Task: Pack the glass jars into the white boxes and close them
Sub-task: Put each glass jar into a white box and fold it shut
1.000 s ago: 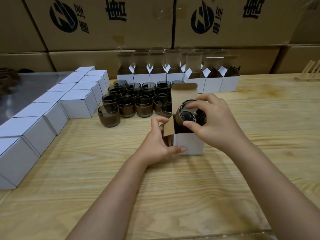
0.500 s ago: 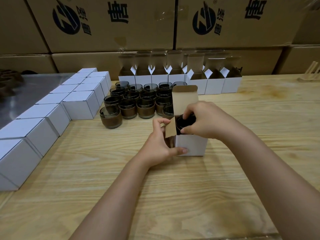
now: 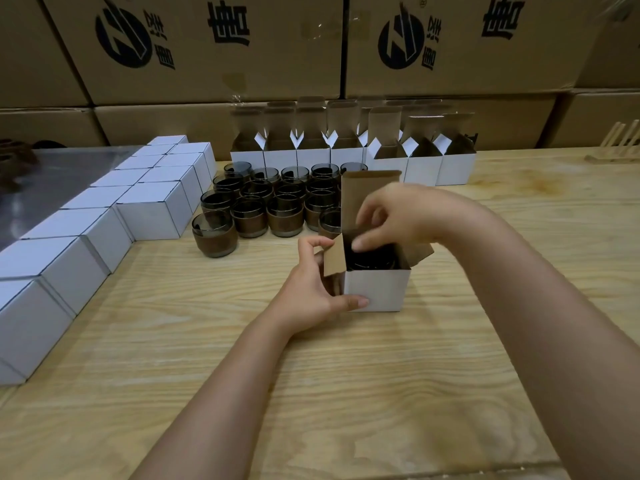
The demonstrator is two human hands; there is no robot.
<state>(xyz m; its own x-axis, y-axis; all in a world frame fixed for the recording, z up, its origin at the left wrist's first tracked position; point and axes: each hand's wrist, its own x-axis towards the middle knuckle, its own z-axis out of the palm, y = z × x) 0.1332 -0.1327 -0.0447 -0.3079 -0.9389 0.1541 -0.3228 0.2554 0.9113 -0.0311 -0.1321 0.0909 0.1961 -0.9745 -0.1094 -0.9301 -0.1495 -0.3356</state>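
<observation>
An open white box [image 3: 377, 289] stands on the wooden table [image 3: 346, 393], its brown lid flap upright and its side flaps spread. A dark glass jar [image 3: 374, 263] sits inside it, only the rim showing. My left hand [image 3: 311, 289] grips the box's left side, thumb on the front face and index finger at the left flap. My right hand [image 3: 405, 216] hovers just over the opening with loosely bent fingers and holds nothing that I can see. It is blurred.
Several loose jars [image 3: 263, 209] are clustered behind the box. Behind them is a row of open white boxes [image 3: 311, 157]. Closed white boxes [image 3: 152, 209] line the left side. Big brown cartons [image 3: 207, 46] form the back wall. A wooden rack [image 3: 620, 143] is far right.
My right hand lowered the jar into the box, let it go and has risen above the opening. My left hand has kept its hold on the box.
</observation>
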